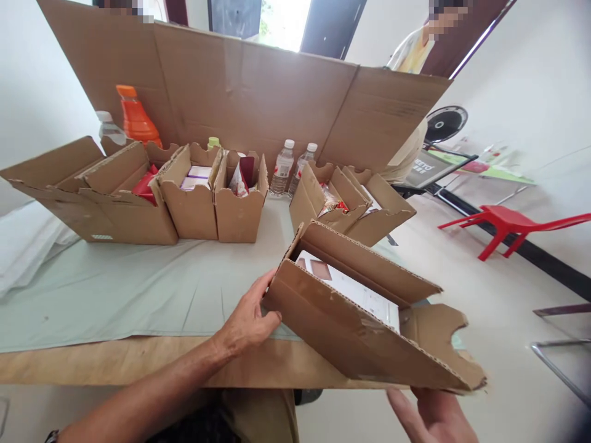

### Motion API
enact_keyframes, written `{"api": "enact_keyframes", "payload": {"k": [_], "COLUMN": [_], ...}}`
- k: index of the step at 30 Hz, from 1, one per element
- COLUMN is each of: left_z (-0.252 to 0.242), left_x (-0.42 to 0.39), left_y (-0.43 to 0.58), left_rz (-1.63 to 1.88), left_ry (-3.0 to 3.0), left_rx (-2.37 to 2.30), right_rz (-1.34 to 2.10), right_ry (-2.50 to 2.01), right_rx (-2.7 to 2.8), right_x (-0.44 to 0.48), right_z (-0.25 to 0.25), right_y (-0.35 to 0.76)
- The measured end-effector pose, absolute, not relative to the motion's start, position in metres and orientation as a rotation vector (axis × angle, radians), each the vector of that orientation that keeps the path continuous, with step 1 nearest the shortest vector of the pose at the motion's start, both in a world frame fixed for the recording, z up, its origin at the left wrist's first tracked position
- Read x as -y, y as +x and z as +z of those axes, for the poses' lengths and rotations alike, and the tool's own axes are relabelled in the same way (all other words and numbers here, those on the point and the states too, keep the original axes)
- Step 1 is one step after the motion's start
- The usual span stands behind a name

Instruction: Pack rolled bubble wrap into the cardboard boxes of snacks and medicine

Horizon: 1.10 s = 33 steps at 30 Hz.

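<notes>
An open-topped cardboard box (351, 332) sits slanted at the table's front edge, its right end sticking out past that edge. Inside it lies a white carton (360, 295) with brownish window-like patches. My left hand (249, 320) grips the box's left end, the thumb on the near side and the fingertips hidden behind the corner. Under the right end is my right hand (436, 415), holding the box from below, with its fingers partly hidden. Just behind this box stand two similar boxes, one holding red-and-white packets (331, 200).
More cardboard bins (191, 212) with packages line the table (138, 289) on the left. Two water bottles (282, 169) and an orange bottle (137, 117) stand before a tall cardboard screen (258, 92). People are partly visible beyond it. A red chair (508, 221) stands at the right.
</notes>
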<state>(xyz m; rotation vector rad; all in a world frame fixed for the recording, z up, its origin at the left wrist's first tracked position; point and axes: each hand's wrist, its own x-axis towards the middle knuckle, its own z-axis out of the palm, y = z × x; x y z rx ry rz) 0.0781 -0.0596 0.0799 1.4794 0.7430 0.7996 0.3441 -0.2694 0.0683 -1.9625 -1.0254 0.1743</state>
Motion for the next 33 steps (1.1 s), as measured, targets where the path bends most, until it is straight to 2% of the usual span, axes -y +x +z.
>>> {"api": "enact_keyframes", "payload": {"k": [6, 13, 17, 23, 33], "left_z": [0.063, 0.070, 0.061, 0.044, 0.055], "left_x": [0.087, 0.049, 0.025, 0.017, -0.006], "left_y": [0.025, -0.039, -0.055, -0.070, -0.048], "left_rz": [1.026, 1.318, 1.244, 1.123, 1.025], "left_ry": [1.362, 1.369, 1.365, 1.505, 1.629], "left_rx": [-1.012, -1.226, -1.329, -1.347, -1.326], "right_rz": [0.223, 0.378, 0.538, 0.658, 0.599], "right_ry": [-1.865, -1.565, -1.475, -1.589, -1.712], "right_rx": [1.206, 1.504, 1.505, 1.440, 1.343], "right_x": [0.203, 0.089, 0.050, 0.046, 0.048], "right_z": [0.084, 0.105, 0.093, 0.065, 0.060], "right_y": [0.296, 0.236, 0.222, 0.223, 0.229]}}
